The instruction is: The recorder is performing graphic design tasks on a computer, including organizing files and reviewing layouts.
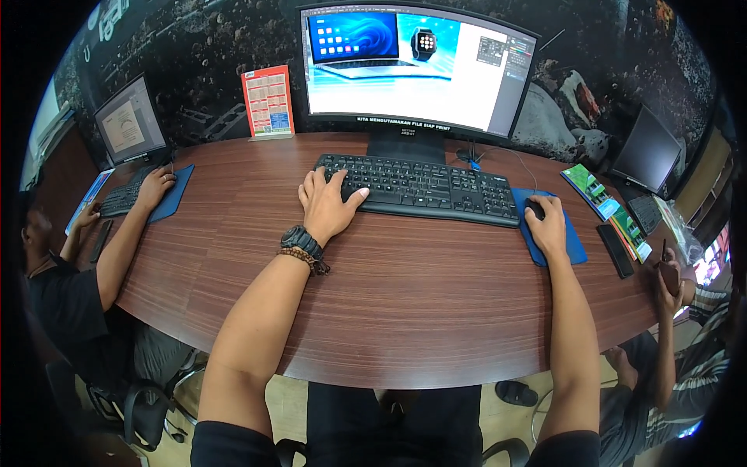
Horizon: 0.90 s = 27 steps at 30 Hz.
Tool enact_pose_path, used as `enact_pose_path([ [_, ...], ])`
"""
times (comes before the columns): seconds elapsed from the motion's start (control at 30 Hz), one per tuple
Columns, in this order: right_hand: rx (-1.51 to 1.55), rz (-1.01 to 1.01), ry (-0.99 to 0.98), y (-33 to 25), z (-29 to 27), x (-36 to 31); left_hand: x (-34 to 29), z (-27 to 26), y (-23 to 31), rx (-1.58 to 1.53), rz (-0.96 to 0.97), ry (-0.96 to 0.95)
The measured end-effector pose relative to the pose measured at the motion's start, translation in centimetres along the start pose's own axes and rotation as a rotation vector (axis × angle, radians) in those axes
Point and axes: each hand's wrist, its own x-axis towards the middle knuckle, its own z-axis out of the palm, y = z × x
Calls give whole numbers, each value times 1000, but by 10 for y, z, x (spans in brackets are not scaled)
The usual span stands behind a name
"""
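Note:
My left hand (328, 204) rests on the left end of a black keyboard (420, 187), its fingers spread over the keys. A dark watch (302, 241) and a beaded bracelet circle that wrist. At the keyboard's right end, my right hand (548, 224) is wrapped over a black computer mouse (534, 207), mostly hidden under the fingers. The mouse sits on a blue mouse pad (572, 241). Behind the keyboard stands a wide monitor (420, 97), lit with a picture of a laptop and a smartwatch inside an editing window.
A red-edged calendar card (269, 101) stands left of the monitor. At the left, a person works at another monitor (131, 121) and keyboard. Leaflets (603, 204) and a black oblong object (615, 251) lie at the right, near a dark screen (647, 150) and a person holding a phone (669, 276).

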Motion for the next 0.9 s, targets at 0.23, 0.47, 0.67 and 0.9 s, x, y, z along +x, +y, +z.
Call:
enact_pose_path([
  [0.23, 10, -4, 11, 2, 1, 0, 0, -1, 2, 26, 14, 29],
  [0.47, -1, 0, 2, -1, 1, 0, 0, -6, 4, -14, -9, 41],
  [0.67, 3, -4, 7, 2, -2, 0, 2, -3, 5, -6, 7, 48],
  [0.9, 6, -6, 5, 0, 1, -1, 1, 0, 0, 5, 17, 56],
])
